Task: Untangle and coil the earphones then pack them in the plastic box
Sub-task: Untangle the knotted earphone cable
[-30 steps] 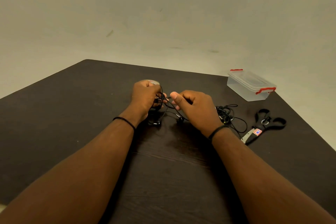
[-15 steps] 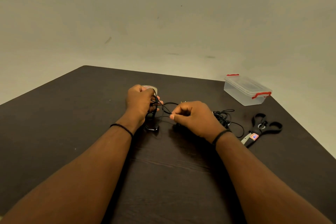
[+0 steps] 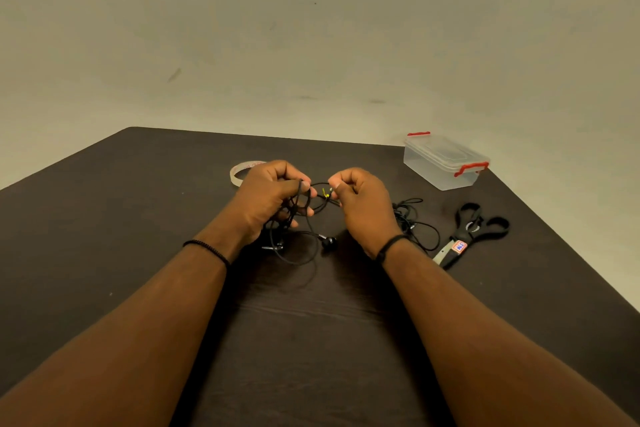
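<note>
Dark wood-grain counter (image 3: 104, 218). Resting on it: tape roll (image 3: 239, 173), lidded clear plastic box (image 3: 445, 163) with red clasps, black scissors (image 3: 474, 232), and a second black cable tangle (image 3: 414, 222) beside them.

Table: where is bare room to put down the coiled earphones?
The table is bare left of the left hand, below the tape roll, and near you between the forearms. The right is crowded: a second tangled cable, scissors and the closed plastic box.
</note>
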